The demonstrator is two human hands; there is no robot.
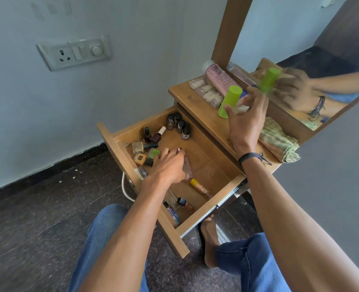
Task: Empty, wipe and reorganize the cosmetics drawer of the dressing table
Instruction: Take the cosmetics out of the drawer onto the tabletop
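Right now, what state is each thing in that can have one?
drawer, pulled open, not yet emptied
green-capped bottle, gripped by right hand over the tabletop
pink bottle, in drawer, gripped by left hand
nail polishes, some upright, some lying
cloth, folded on tabletop
wall socket, nothing plugged in

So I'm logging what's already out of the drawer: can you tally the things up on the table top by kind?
Bottles: 2 (pink bottle, green bottle at the right hand)
Clear case: 1
Green cloth: 1
Total: 4
A pale thing at that hand is too blurred to count.
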